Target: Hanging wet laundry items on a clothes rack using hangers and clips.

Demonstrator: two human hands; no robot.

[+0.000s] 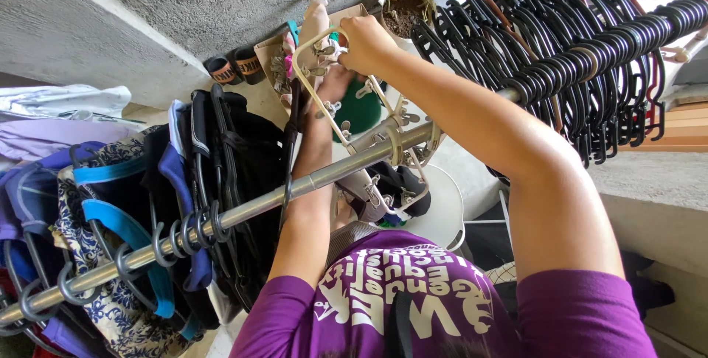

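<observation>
Both hands are working the cream clip hanger point(346, 100) on the rail point(310, 181): right hand point(365, 41) gripping its light, brittle frame, left hand point(332, 85) half-hidden, grip unclear.

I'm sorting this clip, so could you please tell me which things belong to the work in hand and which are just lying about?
In hand:
right hand
left hand
cream peg hanger
metal rail

Lying about:
empty black hangers
hung clothes
flower pot
</observation>
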